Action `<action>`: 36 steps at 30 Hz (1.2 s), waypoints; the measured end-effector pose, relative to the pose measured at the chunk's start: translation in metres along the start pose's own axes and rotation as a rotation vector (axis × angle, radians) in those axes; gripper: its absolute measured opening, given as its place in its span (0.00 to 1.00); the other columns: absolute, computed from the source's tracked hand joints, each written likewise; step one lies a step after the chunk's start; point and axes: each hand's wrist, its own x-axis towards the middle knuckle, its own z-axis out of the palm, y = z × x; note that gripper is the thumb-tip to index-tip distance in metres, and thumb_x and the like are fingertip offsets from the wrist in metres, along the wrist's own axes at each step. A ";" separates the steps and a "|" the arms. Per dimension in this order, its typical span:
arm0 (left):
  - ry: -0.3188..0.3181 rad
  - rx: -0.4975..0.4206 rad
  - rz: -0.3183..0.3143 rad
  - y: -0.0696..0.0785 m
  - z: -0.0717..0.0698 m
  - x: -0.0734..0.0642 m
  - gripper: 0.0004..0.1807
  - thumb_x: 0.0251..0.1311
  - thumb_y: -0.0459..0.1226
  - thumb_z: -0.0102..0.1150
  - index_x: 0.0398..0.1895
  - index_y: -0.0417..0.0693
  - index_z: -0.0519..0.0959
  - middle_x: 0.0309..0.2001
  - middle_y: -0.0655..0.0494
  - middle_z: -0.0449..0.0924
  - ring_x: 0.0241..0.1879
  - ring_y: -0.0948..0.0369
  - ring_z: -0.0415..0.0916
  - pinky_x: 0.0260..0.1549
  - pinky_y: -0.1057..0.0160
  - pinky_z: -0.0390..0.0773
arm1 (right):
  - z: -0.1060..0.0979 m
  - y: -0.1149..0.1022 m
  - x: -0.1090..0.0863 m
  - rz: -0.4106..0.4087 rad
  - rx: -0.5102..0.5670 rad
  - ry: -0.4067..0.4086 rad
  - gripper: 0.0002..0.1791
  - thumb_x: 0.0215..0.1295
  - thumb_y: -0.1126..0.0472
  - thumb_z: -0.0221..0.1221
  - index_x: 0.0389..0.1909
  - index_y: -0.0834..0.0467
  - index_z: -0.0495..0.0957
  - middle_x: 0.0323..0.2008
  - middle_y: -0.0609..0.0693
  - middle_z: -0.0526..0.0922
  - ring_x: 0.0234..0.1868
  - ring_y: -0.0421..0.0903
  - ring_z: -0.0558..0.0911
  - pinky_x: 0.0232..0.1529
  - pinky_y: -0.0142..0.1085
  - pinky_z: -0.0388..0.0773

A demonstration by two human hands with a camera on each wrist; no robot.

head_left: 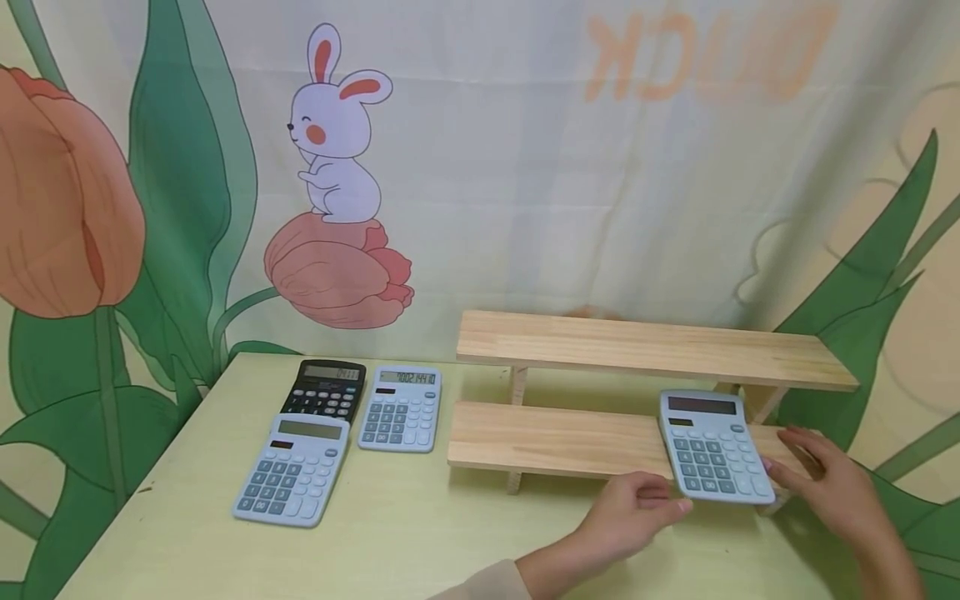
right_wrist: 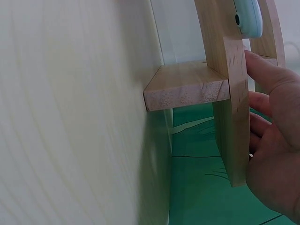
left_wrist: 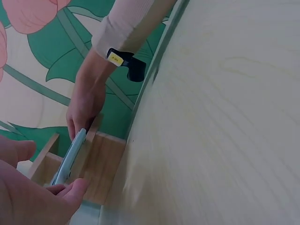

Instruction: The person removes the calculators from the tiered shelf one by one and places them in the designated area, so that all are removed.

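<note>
A light blue calculator (head_left: 716, 450) rests face up on the lower tier of a two-tier wooden shelf (head_left: 555, 437), its near edge over the shelf's front. My left hand (head_left: 626, 517) is at its lower left corner, thumb tip right by the near edge. In the left wrist view the calculator (left_wrist: 70, 157) shows edge-on, with the left thumb (left_wrist: 75, 192) close to it. My right hand (head_left: 836, 487) is on the other side, thumb at the calculator's right edge and fingers over the shelf's end. In the right wrist view those fingers (right_wrist: 262, 101) lie along the board.
At left on the table (head_left: 172, 500), a light blue calculator (head_left: 292, 471) overlaps the lower part of a black calculator (head_left: 326, 390). Another light blue calculator (head_left: 400, 408) lies beside them. The shelf's upper tier (head_left: 645, 346) stands behind, before a printed curtain (head_left: 487, 167).
</note>
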 end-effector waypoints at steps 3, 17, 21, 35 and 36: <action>0.034 -0.037 0.004 0.000 0.008 0.004 0.18 0.66 0.41 0.72 0.53 0.39 0.84 0.42 0.58 0.87 0.43 0.66 0.84 0.43 0.67 0.84 | 0.001 0.002 0.000 -0.010 0.005 0.006 0.42 0.74 0.46 0.66 0.74 0.73 0.66 0.75 0.78 0.60 0.77 0.81 0.50 0.73 0.74 0.45; 0.139 -0.324 -0.044 -0.008 0.041 0.016 0.08 0.73 0.33 0.64 0.45 0.35 0.83 0.35 0.44 0.89 0.38 0.51 0.89 0.43 0.54 0.89 | 0.003 0.003 -0.003 -0.017 0.031 0.004 0.42 0.75 0.46 0.65 0.75 0.72 0.65 0.76 0.77 0.60 0.78 0.80 0.49 0.78 0.67 0.40; 0.163 -0.432 -0.050 -0.011 0.046 0.020 0.05 0.72 0.31 0.65 0.42 0.35 0.83 0.35 0.40 0.89 0.40 0.46 0.90 0.43 0.53 0.89 | 0.003 0.003 -0.002 -0.016 0.036 0.004 0.42 0.75 0.47 0.65 0.75 0.72 0.65 0.76 0.77 0.59 0.78 0.79 0.48 0.79 0.64 0.40; 0.066 -0.498 -0.078 -0.014 0.036 0.010 0.01 0.70 0.25 0.61 0.41 0.33 0.79 0.34 0.40 0.88 0.42 0.43 0.90 0.43 0.58 0.89 | 0.001 -0.001 -0.002 0.014 0.012 -0.024 0.44 0.75 0.44 0.64 0.77 0.71 0.62 0.77 0.77 0.56 0.74 0.81 0.57 0.72 0.73 0.51; 0.044 -0.489 -0.088 -0.014 0.033 0.008 0.02 0.70 0.24 0.61 0.41 0.33 0.78 0.34 0.40 0.88 0.42 0.43 0.90 0.43 0.58 0.89 | 0.000 -0.001 -0.003 0.017 0.010 -0.028 0.45 0.75 0.43 0.64 0.77 0.72 0.62 0.77 0.78 0.56 0.74 0.82 0.58 0.70 0.74 0.52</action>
